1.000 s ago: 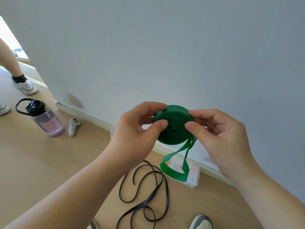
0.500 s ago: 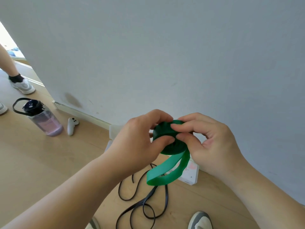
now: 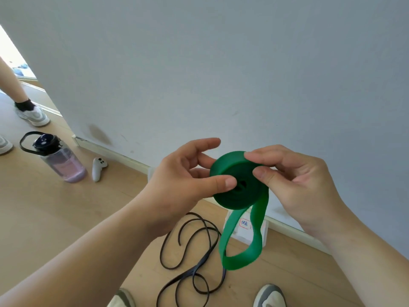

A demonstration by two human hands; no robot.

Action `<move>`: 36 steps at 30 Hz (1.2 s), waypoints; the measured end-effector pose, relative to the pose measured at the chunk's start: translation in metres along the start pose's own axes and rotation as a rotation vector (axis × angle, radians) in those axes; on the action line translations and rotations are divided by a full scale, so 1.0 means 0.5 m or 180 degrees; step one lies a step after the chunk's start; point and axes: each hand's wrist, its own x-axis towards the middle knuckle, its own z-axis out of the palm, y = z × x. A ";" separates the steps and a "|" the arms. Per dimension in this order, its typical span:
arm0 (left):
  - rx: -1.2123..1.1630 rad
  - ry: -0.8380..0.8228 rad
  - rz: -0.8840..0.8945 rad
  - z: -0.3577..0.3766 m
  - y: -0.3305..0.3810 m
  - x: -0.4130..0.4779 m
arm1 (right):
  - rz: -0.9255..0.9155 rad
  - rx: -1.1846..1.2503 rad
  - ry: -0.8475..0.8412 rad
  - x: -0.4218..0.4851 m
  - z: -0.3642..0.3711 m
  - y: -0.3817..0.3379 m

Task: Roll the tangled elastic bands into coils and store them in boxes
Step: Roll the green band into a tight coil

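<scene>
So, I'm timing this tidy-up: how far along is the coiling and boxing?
Done: most of the green band is wound into a tight coil. In hand: left hand and right hand pinch it, a tail loop hanging unrolled. Left: wind that tail, store it, presumably in the white box by the wall, then coil the black band tangled on the floor.

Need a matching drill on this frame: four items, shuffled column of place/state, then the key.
1. green elastic band
2. black elastic band
3. water bottle
4. white controller

A. loose loops on the floor
B. standing on the floor, far left
C. mostly coiled, pinched by left hand and right hand
D. lying on the floor just right of the bottle

Pairs: 1-C, 2-A, 3-B, 4-D
</scene>
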 end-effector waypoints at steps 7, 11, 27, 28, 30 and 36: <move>0.1361 -0.0066 0.0439 0.010 -0.005 -0.004 | 0.0143 -0.0514 -0.0174 -0.002 -0.002 -0.001; 0.1683 -0.0203 0.0445 0.000 0.004 0.004 | 0.0158 -0.0824 -0.0220 -0.003 0.000 -0.006; 0.0372 0.0305 0.0611 -0.009 -0.002 0.006 | 0.0312 0.0085 0.0062 0.003 -0.005 -0.012; 0.0223 0.0308 0.0591 -0.007 -0.003 0.006 | 0.0274 0.0104 0.0171 0.004 -0.005 -0.012; 0.0287 0.0255 0.0569 0.000 -0.006 0.005 | 0.0243 0.0027 0.0295 0.005 -0.006 -0.010; 0.1535 0.0045 0.0760 0.007 -0.006 0.003 | 0.0063 -0.0967 0.0103 0.002 0.000 -0.004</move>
